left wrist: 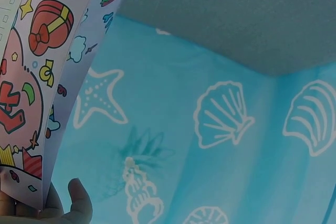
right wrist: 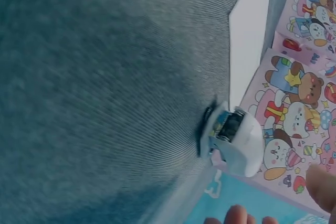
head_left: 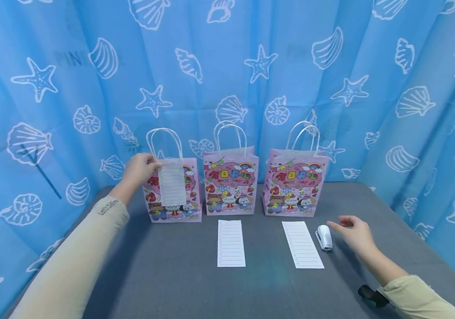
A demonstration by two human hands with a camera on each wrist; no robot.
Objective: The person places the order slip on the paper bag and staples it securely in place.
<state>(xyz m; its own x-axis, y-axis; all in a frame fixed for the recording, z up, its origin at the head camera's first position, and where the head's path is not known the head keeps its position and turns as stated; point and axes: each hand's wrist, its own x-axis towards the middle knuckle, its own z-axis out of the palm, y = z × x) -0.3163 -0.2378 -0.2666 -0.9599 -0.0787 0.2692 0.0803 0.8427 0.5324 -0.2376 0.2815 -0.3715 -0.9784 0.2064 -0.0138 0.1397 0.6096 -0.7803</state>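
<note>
At the left, my left hand (head_left: 139,170) pinches a lined checklist slip (head_left: 173,186) at its upper left corner. That slip hangs over the front of the left pink cartoon gift bag (head_left: 193,212), up by its rim. In the left wrist view, fingers (left wrist: 80,200) show at the bag's top edge, some of them hidden behind it. On the right side, my right hand (head_left: 356,235) hovers beside a small white stapler (head_left: 325,237), thumb and fingers parted and holding nothing. The right wrist view shows the stapler (right wrist: 245,142) on the grey tabletop, apart from the fingertips.
A middle gift bag (head_left: 230,177) and a right gift bag (head_left: 295,181) stand upright with white handles. In front of them lie a middle slip (head_left: 231,243) and a right slip (head_left: 302,244). A blue shell-print curtain (head_left: 227,79) hangs behind the grey table (head_left: 179,279).
</note>
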